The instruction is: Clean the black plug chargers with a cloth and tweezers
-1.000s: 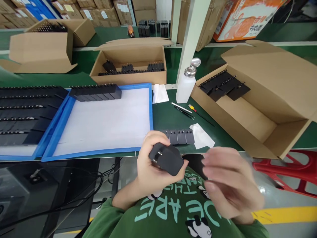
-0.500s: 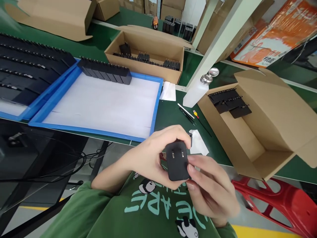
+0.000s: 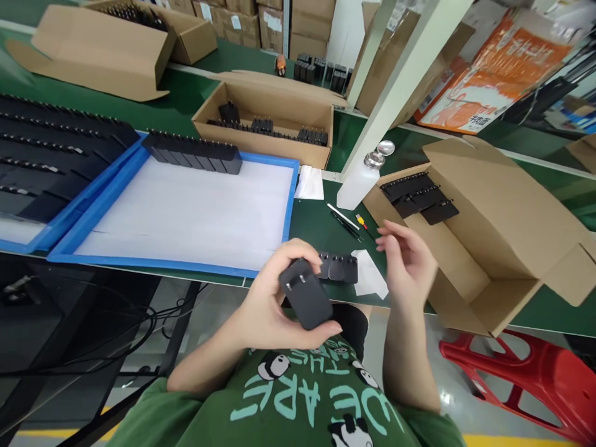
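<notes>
Between the thumb and fingers of my left hand [image 3: 267,307] is a black plug-in power adapter [image 3: 310,301], its two metal prongs facing up. My right hand [image 3: 410,268] is raised away from it, fingers loosely curled and apart, with nothing visible in them. Just left of those fingers lies a thin cable with a yellow tip [image 3: 360,220]. Black tweezers [image 3: 345,226] and a slim white stick [image 3: 343,215] rest beside it. At the bench edge, partly hidden behind my left hand, sits a short row of black adapters [image 3: 343,269] next to a white cloth [image 3: 370,276].
A blue-rimmed tray [image 3: 186,266] on the left holds one row of adapters at its back. An open carton [image 3: 484,273] with several adapters stands on the right. A white pump bottle [image 3: 357,185] stands by the post [image 3: 400,68]. Another carton [image 3: 279,147] is behind the tray.
My right hand has let go of the adapter and moved up and right. My left hand has shifted left and tilted the adapter. The row of adapters at the bench edge now shows.
</notes>
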### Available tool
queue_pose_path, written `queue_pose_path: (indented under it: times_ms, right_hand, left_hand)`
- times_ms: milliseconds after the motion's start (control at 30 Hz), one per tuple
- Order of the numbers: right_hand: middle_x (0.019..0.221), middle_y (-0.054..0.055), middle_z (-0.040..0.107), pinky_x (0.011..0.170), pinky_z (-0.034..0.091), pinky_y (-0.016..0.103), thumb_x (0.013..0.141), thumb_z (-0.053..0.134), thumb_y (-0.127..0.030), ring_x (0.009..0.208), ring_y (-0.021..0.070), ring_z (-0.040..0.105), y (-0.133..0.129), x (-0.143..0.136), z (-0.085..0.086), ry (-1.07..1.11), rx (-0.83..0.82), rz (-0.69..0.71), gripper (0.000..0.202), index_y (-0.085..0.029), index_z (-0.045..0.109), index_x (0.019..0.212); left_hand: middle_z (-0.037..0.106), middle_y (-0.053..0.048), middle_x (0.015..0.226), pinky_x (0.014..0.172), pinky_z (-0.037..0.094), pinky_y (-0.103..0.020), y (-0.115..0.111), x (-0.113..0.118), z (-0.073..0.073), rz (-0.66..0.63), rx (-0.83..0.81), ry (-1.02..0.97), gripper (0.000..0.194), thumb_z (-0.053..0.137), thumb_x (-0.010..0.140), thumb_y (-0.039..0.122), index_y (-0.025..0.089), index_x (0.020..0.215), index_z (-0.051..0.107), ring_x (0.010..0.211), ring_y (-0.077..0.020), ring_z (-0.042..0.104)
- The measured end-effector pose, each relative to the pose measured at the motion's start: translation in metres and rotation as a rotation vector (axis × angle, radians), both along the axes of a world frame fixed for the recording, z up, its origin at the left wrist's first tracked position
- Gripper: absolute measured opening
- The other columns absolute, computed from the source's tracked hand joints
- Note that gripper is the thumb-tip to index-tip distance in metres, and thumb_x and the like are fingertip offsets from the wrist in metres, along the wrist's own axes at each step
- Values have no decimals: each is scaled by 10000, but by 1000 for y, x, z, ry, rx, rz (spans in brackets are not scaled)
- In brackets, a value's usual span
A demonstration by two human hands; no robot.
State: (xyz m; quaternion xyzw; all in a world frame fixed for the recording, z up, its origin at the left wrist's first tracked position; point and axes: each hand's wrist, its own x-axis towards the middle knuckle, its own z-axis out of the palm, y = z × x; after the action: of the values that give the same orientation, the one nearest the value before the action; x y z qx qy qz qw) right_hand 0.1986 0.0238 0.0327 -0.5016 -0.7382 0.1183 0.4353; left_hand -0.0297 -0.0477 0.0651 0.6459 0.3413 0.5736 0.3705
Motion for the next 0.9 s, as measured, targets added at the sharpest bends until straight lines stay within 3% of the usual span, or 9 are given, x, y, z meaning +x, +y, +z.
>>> queue_pose_path:
  times_ms: [100,200,333,500,633,733,800,833,900]
  right_hand:
    - [1027,64,698,785,607,365,995,571,-338,866,170,686,55,2,-26,-192,-151,73,230,-166,661,1118]
    - [1182,75,664,876,590,403,972,623,-389,1008,193,670,87,-6,-48,-356,-275,98,320,-163,627,1198]
    - [1284,89,633,923,578,413,983,604,-380,1090,207,646,94,-18,-63,-473,-387,43,291,-221,627,1225]
    - [1257,95,636,914,580,425,963,638,-381,1084,220,656,93,-23,-60,-506,-448,-6,360,-169,606,1253]
    - [1187,101,657,884,584,417,967,630,-365,1039,216,664,84,-29,-35,-459,-416,-47,319,-135,622,1187]
    - [1030,138,700,781,584,413,1001,530,-309,939,260,688,55,-29,3,-357,-346,-48,201,-136,574,1094]
    - [958,88,729,699,586,370,1040,416,-334,811,230,704,24,-27,33,-224,-299,-1,199,-214,459,1193]
    - [898,34,731,651,588,330,1061,335,-337,730,195,699,6,-26,47,-103,-256,45,187,-265,389,1225]
    - [882,-6,757,585,586,310,1000,505,-289,700,202,714,-27,-26,70,383,-148,271,247,-334,399,1218]
  left_hand:
    - [564,-60,994,689,523,-294,-7,0,-4,139,-10,-33,562,831,671,193,239,1155,549,887,-196,597]
    - [566,-44,974,693,526,-272,-13,4,0,313,-1,-32,475,842,687,177,234,1072,569,887,-178,605]
    - [572,-26,949,671,525,-254,-20,7,9,484,-5,-33,478,877,685,227,241,1041,559,860,-163,610]
    - [590,-21,928,713,543,-263,-23,5,16,556,4,-64,477,890,699,297,233,1033,557,853,-156,617]
    - [582,-16,914,690,540,-250,-24,4,19,579,42,-45,465,888,714,357,221,1011,558,830,-144,612]
    - [578,-25,924,708,547,-242,-25,5,21,593,92,-8,473,883,726,373,197,1021,558,843,-140,616]
    - [577,-35,931,746,555,-252,-26,4,21,592,140,22,490,883,730,366,178,1041,554,866,-146,621]
    - [577,-41,935,767,557,-260,-27,4,21,589,159,41,500,884,730,356,168,1052,550,880,-151,623]
    - [578,-50,940,798,557,-276,-29,3,22,578,186,88,519,889,727,334,154,1071,544,900,-162,624]
